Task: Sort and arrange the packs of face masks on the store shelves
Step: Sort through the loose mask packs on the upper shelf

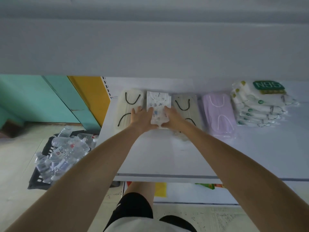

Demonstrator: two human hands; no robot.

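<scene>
Both hands lie with fingers spread and nearly straight along the long sides of a white plastic pack of face masks printed with small blue and grey figures (158,104). The left hand (142,117) presses the pack's 9 o'clock edge and the right hand (173,117) its 3 o'clock edge, so the pack sits squeezed between the two palms. The thumbs come close together at its near end, at 6 o'clock. The picture is soft there, so they may be tucked under the wrapper or only touching it.

The printed pack lies flat on a white metal shelf (158,156), second in a row near the back. At its 9 o'clock, touching it, is a cream pack with black ear loops (127,106), which the left hand's outer fingers overlap. At 3 o'clock is a grey-beige pack with black ear loops (184,100), partly under the right hand. Further toward 3 o'clock are a lilac pack with white loops (219,113) and then a leaning stack of white packs with green labels (259,106).

On the floor, at 8 o'clock of the view, a black plastic crate (36,180) holds a heap of clear plastic bottles (66,148).
</scene>
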